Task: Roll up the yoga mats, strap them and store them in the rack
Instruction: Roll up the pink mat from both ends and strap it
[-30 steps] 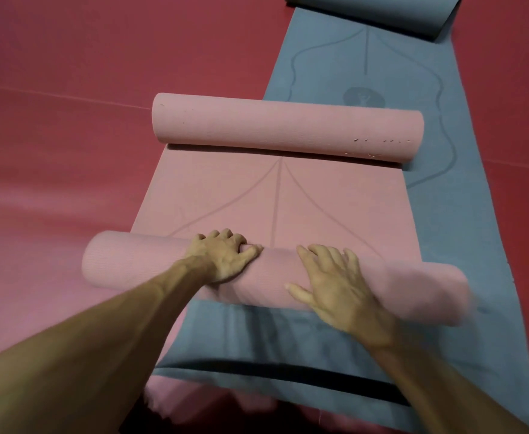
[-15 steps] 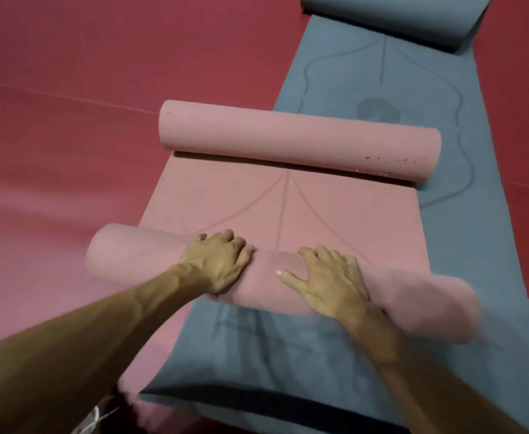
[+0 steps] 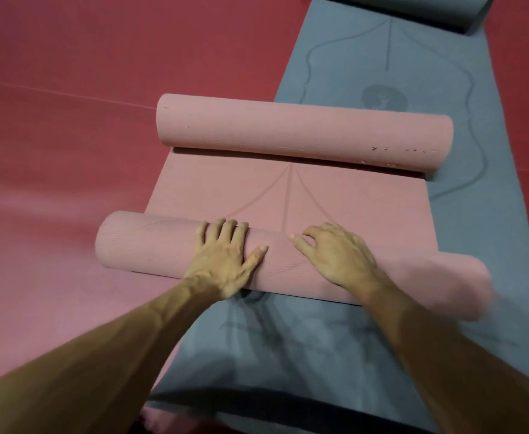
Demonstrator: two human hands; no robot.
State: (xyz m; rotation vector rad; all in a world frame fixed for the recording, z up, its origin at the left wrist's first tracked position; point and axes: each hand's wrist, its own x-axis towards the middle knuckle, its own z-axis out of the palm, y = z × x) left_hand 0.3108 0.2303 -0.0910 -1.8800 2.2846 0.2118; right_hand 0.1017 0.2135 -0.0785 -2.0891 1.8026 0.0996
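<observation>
A pink yoga mat [image 3: 288,195] lies across a flat grey-blue mat [image 3: 382,73]. Its far end is curled into a roll [image 3: 288,130]. Its near end forms a second roll [image 3: 150,242], slanting from left to lower right, with the right end blurred. My left hand [image 3: 225,258] lies palm down on top of the near roll, fingers together and reaching over its far side. My right hand [image 3: 335,255] presses flat on the same roll a little to the right, fingers spread. A short flat stretch of pink mat shows between the two rolls.
The floor [image 3: 69,89] is dark red with a faint seam line running across it. At the top right a rolled end of grey-blue mat [image 3: 429,10] lies at the far edge. The grey-blue mat's near edge [image 3: 288,402] is dark.
Both hands have pushed the near roll away from me, so the flat stretch between the two rolls is shorter. The left hand's fingers have straightened over the roll.
</observation>
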